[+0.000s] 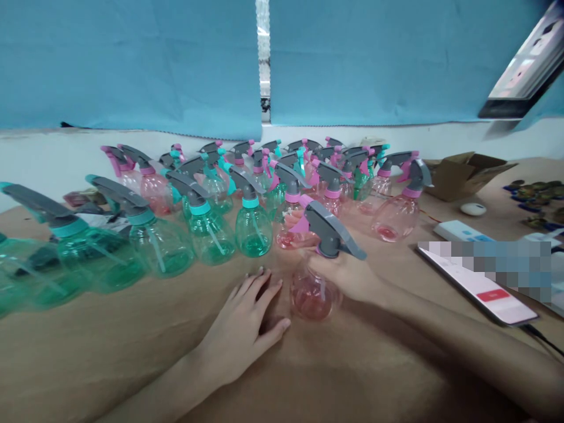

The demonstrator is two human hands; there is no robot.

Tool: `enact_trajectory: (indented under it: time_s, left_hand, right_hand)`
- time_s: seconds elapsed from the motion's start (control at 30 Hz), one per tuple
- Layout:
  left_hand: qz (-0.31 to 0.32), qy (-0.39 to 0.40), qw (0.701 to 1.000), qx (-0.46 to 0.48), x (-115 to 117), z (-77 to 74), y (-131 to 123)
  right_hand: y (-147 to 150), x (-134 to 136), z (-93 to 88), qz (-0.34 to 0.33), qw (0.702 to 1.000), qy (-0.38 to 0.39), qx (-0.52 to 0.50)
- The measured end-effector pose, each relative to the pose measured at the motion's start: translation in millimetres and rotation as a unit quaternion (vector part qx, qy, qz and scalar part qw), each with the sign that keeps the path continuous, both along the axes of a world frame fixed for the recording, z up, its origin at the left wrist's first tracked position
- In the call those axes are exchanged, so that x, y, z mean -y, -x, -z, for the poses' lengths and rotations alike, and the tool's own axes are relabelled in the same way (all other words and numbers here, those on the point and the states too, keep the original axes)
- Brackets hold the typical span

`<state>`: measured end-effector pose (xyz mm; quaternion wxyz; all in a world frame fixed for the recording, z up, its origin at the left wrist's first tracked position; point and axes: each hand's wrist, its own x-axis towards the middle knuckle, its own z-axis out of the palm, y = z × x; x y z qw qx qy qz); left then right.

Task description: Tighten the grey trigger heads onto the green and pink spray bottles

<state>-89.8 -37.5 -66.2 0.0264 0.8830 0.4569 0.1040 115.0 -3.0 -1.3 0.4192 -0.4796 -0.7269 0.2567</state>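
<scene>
My right hand [341, 273] is wrapped round the neck of a pink spray bottle [314, 296] with a grey and pink trigger head. The bottle stands about upright at the middle of the wooden table [247, 376]. Just left of it, my left hand [251, 317] rests on the tabletop, fingers spread, thumb pointing towards the bottle but apart from it. Behind both hands stand a green spray bottle [253, 232] with a teal collar and another pink spray bottle [293, 226], partly hidden by the held one.
Several more green and pink spray bottles crowd the back and left, including a clear green one [161, 249]. On the right lie a lit phone [480, 288] with a cable, a white mouse-shaped object [473, 209] and an open cardboard box [458, 176]. Blue cloth [132, 64] covers the wall.
</scene>
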Motion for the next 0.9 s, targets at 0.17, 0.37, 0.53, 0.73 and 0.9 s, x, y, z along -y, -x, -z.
enact_trajectory:
  time_s: [0.17, 0.37, 0.53, 0.73, 0.9]
  left_hand:
    - [-0.002, 0.010, 1.000, -0.007, 0.8, -1.8, -0.1]
    - [-0.001, 0.005, 1.000, -0.001, 0.1, -0.8, 0.2]
    - [0.000, 0.006, 1.000, -0.006, 0.8, 0.2, 0.5]
    - [0.004, -0.001, 1.000, -0.008, -1.1, 0.9, -0.3]
    - [0.003, 0.001, 1.000, -0.006, -0.9, 0.8, 0.5]
  right_hand:
    - [1.8, 0.6, 1.5, 0.003, 1.000, -0.009, -0.023]
    - [1.6, -1.2, 7.8, 0.061, 0.997, 0.028, -0.029]
    - [2.3, -0.1, 6.3, 0.072, 0.997, 0.024, -0.018]
    - [4.1, -1.1, 2.9, 0.034, 0.998, -0.029, -0.042]
    - [3.0, -3.0, 4.5, 0.037, 0.998, -0.032, -0.042]
